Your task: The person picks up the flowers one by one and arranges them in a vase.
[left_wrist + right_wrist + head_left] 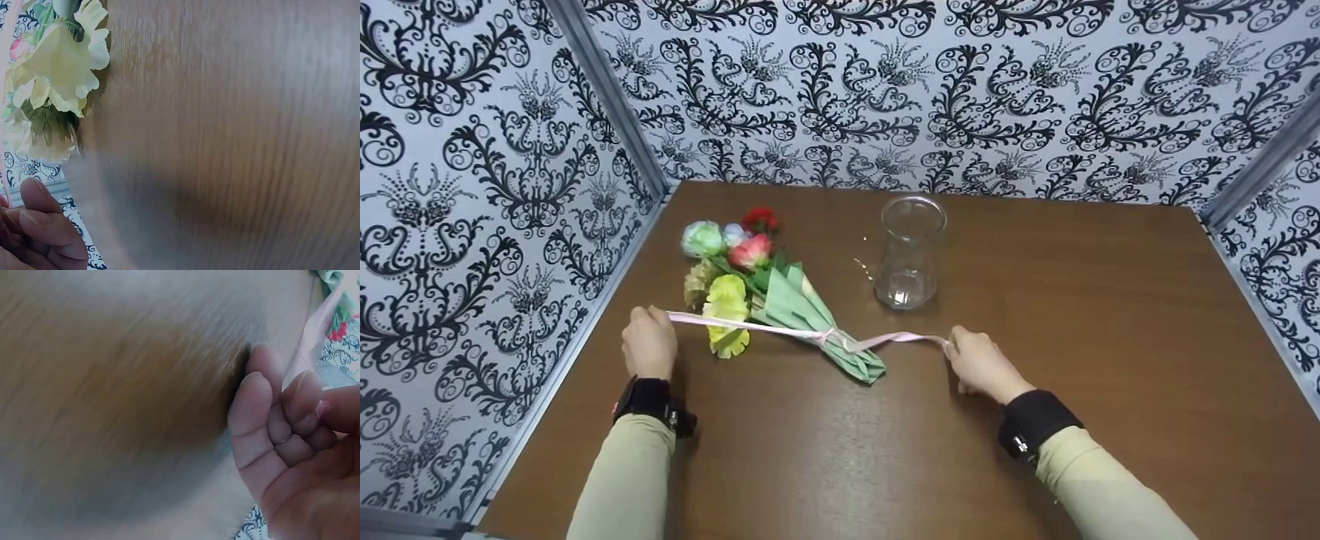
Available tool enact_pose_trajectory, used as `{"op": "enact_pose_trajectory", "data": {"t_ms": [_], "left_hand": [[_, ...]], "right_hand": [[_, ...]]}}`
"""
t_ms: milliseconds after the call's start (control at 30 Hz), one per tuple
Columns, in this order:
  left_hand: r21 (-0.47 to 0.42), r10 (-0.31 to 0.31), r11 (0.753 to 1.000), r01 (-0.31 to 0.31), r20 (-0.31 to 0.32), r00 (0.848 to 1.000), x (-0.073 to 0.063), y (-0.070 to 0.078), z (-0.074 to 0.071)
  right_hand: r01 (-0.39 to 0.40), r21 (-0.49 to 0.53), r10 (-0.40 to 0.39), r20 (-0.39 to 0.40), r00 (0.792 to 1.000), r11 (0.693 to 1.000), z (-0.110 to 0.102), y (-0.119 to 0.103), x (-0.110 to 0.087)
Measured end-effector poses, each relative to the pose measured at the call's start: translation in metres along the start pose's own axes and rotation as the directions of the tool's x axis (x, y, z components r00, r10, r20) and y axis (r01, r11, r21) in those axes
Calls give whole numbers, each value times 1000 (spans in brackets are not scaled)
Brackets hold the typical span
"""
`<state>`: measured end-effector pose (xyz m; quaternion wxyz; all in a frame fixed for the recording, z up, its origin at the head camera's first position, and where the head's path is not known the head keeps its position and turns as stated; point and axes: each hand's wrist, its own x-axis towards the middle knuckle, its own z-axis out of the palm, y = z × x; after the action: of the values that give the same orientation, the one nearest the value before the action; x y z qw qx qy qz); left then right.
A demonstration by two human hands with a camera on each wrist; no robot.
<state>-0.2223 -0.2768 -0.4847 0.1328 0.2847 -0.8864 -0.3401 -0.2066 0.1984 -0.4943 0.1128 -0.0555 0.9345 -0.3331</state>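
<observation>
A bouquet wrapped in green paper [802, 304] lies on the table, its flower heads toward the back left and its stem end toward the front. Pink ribbon [896, 337] is tied round the narrow part of the wrap. My left hand [651, 341] pinches one ribbon end, drawn taut and straight across the yellow flower [727, 307]. At the other side my right hand [982, 364] pinches the second end, which runs slack and twisted from the knot. In the right wrist view the ribbon comes out between the thumb and curled fingers [304, 396].
Behind the bouquet, to its right, stands a clear glass vase [911, 255]. Brown wooden table [1110, 315] surface extends under everything. Patterned panels [885, 97] in metal frames wall the table at the back and both sides.
</observation>
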Motion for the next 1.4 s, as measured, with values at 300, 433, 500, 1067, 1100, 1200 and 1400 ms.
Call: {"op": "enact_pose_trajectory", "data": {"t_ms": [300, 433, 500, 1067, 1100, 1200, 1400], "left_hand": [[22, -20, 1000, 20, 0, 1000, -2, -2, -1], [20, -33, 999, 33, 1, 999, -4, -3, -1], [22, -37, 999, 37, 5, 999, -5, -4, -2], [57, -26, 998, 24, 43, 999, -5, -9, -4], [59, -19, 998, 17, 37, 999, -5, -9, -3], [60, 0, 998, -1, 21, 1000, -4, -11, -1], [52, -20, 998, 18, 40, 999, -2, -14, 0]], "right_hand": [[-40, 230, 49, -32, 998, 972, -6, 13, 0], [-92, 374, 107, -20, 994, 923, -9, 17, -1], [-122, 429, 139, -10, 990, 895, -10, 18, -1], [-154, 692, 147, 71, 987, 705, -13, 30, -3], [-159, 692, 149, 75, 986, 704, -13, 30, -3], [-163, 689, 150, 80, 986, 706, -14, 30, -2], [-175, 691, 165, 81, 983, 701, -14, 30, -2]]}}
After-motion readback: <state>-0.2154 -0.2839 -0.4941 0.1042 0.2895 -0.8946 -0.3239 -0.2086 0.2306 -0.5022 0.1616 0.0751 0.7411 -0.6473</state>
